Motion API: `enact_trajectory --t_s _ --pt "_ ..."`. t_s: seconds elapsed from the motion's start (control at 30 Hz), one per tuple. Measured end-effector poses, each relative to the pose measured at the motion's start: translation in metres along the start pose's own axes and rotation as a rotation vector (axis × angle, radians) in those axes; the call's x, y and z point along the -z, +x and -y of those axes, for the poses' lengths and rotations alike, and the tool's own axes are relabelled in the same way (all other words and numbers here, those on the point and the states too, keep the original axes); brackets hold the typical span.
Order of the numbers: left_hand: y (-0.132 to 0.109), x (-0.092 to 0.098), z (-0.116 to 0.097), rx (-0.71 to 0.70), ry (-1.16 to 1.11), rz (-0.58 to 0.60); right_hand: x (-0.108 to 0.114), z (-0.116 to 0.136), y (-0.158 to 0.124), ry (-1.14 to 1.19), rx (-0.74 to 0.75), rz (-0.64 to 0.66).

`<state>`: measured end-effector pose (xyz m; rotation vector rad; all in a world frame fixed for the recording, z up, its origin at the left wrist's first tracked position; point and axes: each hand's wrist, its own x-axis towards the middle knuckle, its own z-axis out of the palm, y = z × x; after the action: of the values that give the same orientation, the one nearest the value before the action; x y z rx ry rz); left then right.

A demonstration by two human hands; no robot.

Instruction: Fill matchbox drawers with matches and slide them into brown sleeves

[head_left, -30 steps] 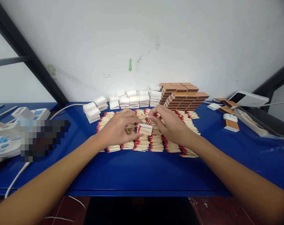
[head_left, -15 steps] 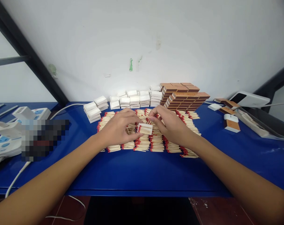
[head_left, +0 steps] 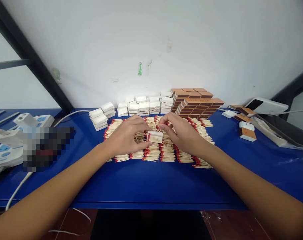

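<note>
Between its thumb and fingers, my left hand (head_left: 129, 135) grips a small white matchbox tray (head_left: 158, 141), tilted so that its inside shows. A few red-tipped matches lie inside the tray. Just right of the tray, my right hand (head_left: 182, 131) pinches matches (head_left: 159, 128) at its fingertips; their number is hard to make out. Under both hands, loose matches (head_left: 151, 154) with red heads lie on the blue table (head_left: 146, 186) in several rows. The hands hide part of these rows.
Behind the matches stand stacks of white matchbox trays (head_left: 143, 107) and a pile of brown matchboxes (head_left: 200, 103). A white power strip (head_left: 6, 156) and cables are on the left. More matchboxes (head_left: 248, 134) and a white device (head_left: 265, 105) lie at right.
</note>
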<state>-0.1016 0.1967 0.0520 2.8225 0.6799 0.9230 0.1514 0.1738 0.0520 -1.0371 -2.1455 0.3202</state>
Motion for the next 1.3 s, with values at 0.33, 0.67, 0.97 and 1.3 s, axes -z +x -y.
enact_trajectory --t_s 0.33,0.67,0.97,1.3 --pt "0.0002 0.0 -0.0008 0.008 0.005 -0.004 0.0006 0.0001 0.0004 -0.001 -0.006 0.002" --pt "0.0003 0.0001 -0.0008 0.009 0.005 -0.004 0.0001 0.0003 -0.0002 -0.001 -0.007 0.002" --pt "-0.0008 -0.0016 0.0029 0.011 0.031 -0.018 0.0003 0.0001 -0.0001 -0.006 -0.001 0.009" --pt "0.0002 -0.0007 0.0024 0.023 0.057 -0.036 -0.002 -0.0019 -0.002 -0.053 0.097 0.023"
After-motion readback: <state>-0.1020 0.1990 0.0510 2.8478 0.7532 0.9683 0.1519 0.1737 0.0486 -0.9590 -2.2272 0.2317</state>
